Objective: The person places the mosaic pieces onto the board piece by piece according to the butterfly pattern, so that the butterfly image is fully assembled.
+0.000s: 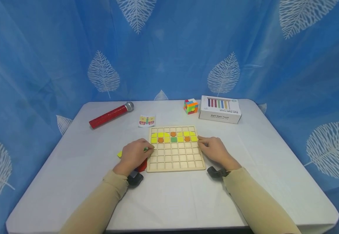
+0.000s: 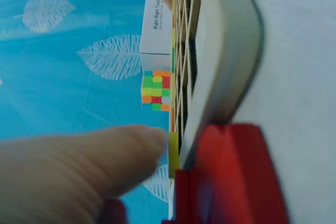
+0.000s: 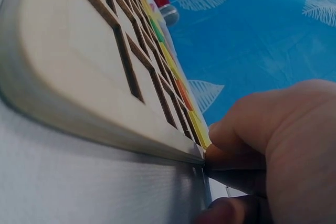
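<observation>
A wooden grid board (image 1: 176, 159) lies on the table, with yellow tiles (image 1: 161, 135), several orange discs (image 1: 173, 134) and a green square (image 1: 173, 139) in its upper rows. At its left edge is my left hand (image 1: 134, 155), thumb and index fingertips pinched together there. A bit of green shows in the gap behind those fingertips; whether it is held I cannot tell. Loose red pieces (image 2: 239, 171) lie under that hand. My right hand (image 1: 214, 149) pinches the board's right edge beside the end yellow tile (image 3: 199, 129); thumb and finger meet right at the rim.
Behind the board is a small pattern card (image 1: 147, 121). A red microphone (image 1: 110, 115) lies at the back left. The puzzle cube (image 1: 191, 106) and a white box (image 1: 220, 110) stand at the back right. A loose yellow piece (image 1: 119, 154) pokes out beside the left hand.
</observation>
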A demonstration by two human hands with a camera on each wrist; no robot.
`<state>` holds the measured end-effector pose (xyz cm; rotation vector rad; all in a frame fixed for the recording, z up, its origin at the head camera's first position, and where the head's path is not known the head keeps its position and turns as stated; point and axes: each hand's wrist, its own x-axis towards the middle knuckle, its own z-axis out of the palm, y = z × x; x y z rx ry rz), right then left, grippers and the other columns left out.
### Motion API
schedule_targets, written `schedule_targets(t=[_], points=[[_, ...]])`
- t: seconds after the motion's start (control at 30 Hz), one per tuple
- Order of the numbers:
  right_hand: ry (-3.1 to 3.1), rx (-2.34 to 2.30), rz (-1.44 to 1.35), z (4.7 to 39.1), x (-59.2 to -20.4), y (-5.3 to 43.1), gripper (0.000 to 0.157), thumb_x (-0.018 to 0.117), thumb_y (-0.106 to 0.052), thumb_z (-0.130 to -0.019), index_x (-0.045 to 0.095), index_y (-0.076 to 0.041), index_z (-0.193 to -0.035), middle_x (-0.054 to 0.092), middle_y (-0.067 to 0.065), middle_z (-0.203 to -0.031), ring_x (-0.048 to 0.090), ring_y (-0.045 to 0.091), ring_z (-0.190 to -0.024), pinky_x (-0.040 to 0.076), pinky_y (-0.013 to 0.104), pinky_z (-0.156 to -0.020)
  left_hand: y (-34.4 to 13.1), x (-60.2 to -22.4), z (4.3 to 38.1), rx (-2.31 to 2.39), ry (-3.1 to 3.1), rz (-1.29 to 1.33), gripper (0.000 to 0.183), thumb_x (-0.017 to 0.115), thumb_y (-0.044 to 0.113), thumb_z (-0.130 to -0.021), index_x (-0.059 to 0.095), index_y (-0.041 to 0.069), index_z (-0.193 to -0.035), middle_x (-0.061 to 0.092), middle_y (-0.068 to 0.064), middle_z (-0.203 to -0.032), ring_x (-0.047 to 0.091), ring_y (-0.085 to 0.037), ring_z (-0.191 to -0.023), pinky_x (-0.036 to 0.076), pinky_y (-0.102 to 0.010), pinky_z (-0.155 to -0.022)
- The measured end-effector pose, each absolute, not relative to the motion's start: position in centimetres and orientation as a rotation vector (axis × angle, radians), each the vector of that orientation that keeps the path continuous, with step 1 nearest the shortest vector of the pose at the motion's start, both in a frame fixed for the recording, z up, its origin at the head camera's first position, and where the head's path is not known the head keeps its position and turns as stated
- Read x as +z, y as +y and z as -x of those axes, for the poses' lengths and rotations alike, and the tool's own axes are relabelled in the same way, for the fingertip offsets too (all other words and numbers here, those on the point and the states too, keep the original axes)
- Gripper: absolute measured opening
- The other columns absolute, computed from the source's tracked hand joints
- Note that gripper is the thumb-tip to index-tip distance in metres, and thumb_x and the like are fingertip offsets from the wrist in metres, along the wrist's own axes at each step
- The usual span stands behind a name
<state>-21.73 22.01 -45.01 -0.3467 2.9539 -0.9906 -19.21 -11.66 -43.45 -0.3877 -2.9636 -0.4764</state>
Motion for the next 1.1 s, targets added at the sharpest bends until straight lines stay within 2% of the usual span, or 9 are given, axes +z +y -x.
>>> schedule_targets(t=[0.13, 0.2, 0.27, 0.37, 0.63, 0.73, 0.93, 1.03, 1.1], points=[[2.953, -0.989, 0.334, 21.7, -44.8, 22.0, 0.031, 0.058, -0.027, -0.101, 0.075, -0.010, -0.121, 0.063, 0.006, -0.141, 0.055, 0.036, -0.136, 0.047, 0.045, -0.094, -12.0, -43.2, 19.2, -0.491, -2.952, 0.356, 0.025, 0.077, 0.026, -0.089, 0.081, 0.021, -0.113, 0.072, 0.000, -0.109, 0.067, -0.019, -0.094, 0.057, -0.036, -0.075], [2.949, -0.988, 0.324, 21.6, -44.7, 22.0, 0.032, 0.058, -0.027, -0.101, 0.075, -0.010, -0.122, 0.063, 0.006, -0.142, 0.054, 0.036, -0.137, 0.048, 0.047, -0.102, -12.3, -43.1, 19.2, -0.464, -2.968, 0.376, 0.027, 0.076, 0.024, -0.089, 0.080, 0.020, -0.115, 0.072, 0.000, -0.110, 0.066, -0.019, -0.096, 0.057, -0.036, -0.076], [2.941, -0.990, 0.317, 21.6, -44.6, 22.0, 0.032, 0.058, -0.027, -0.101, 0.075, -0.010, -0.122, 0.062, 0.006, -0.143, 0.054, 0.036, -0.137, 0.045, 0.052, -0.110, -12.5, -43.1, 19.3, -0.440, -2.988, 0.413, 0.028, 0.076, 0.024, -0.089, 0.080, 0.022, -0.117, 0.072, 0.000, -0.111, 0.065, -0.018, -0.096, 0.057, -0.034, -0.076], [2.938, -0.986, 0.315, 21.6, -44.5, 21.9, 0.032, 0.057, -0.027, -0.102, 0.075, -0.010, -0.122, 0.062, 0.006, -0.143, 0.054, 0.036, -0.137, 0.040, 0.055, -0.114, -12.6, -43.2, 19.5, -0.415, -3.013, 0.455, 0.029, 0.077, 0.028, -0.090, 0.079, 0.023, -0.118, 0.071, 0.001, -0.110, 0.063, -0.017, -0.095, 0.055, -0.033, -0.077], [2.931, -0.990, 0.321, 21.8, -44.7, 22.1, 0.033, 0.057, -0.028, -0.102, 0.074, -0.010, -0.123, 0.061, 0.006, -0.144, 0.054, 0.036, -0.137, 0.047, 0.051, -0.105, -11.7, -43.6, 20.1, -0.418, -3.027, 0.360, 0.024, 0.080, 0.033, -0.090, 0.082, 0.019, -0.109, 0.066, 0.002, -0.091, 0.054, -0.015, -0.077, 0.044, -0.027, -0.062], [2.925, -1.003, 0.323, 21.9, -44.9, 22.1, 0.033, 0.057, -0.028, -0.102, 0.074, -0.010, -0.124, 0.062, 0.006, -0.143, 0.053, 0.036, -0.138, 0.048, 0.050, -0.102, -11.4, -43.8, 20.1, -0.403, -3.033, 0.318, 0.026, 0.081, 0.036, -0.088, 0.081, 0.017, -0.105, 0.063, 0.001, -0.091, 0.054, -0.016, -0.077, 0.045, -0.029, -0.063], [2.923, -0.991, 0.311, 21.8, -44.9, 22.1, 0.033, 0.057, -0.029, -0.102, 0.074, -0.010, -0.124, 0.061, 0.006, -0.144, 0.053, 0.036, -0.138, 0.046, 0.052, -0.108, -11.4, -44.2, 20.3, -0.310, -3.028, 0.467, 0.038, 0.074, 0.038, -0.093, 0.074, 0.025, -0.128, 0.065, 0.000, -0.116, 0.059, -0.017, -0.095, 0.054, -0.032, -0.075], [2.925, -0.988, 0.295, 21.7, -44.9, 22.0, 0.032, 0.057, -0.028, -0.101, 0.074, -0.011, -0.123, 0.061, 0.006, -0.145, 0.053, 0.036, -0.138, 0.047, 0.052, -0.107, -11.6, -44.3, 20.3, -0.279, -3.007, 0.574, 0.036, 0.073, 0.036, -0.095, 0.072, 0.029, -0.131, 0.064, 0.000, -0.111, 0.056, -0.015, -0.091, 0.050, -0.028, -0.071], [2.923, -0.985, 0.296, 21.7, -44.9, 21.9, 0.032, 0.057, -0.028, -0.101, 0.074, -0.011, -0.123, 0.061, 0.006, -0.145, 0.053, 0.036, -0.138, 0.048, 0.049, -0.102, -11.6, -44.3, 20.2, -0.294, -3.006, 0.573, 0.035, 0.076, 0.037, -0.094, 0.075, 0.027, -0.127, 0.064, 0.001, -0.105, 0.053, -0.014, -0.086, 0.046, -0.025, -0.067]])
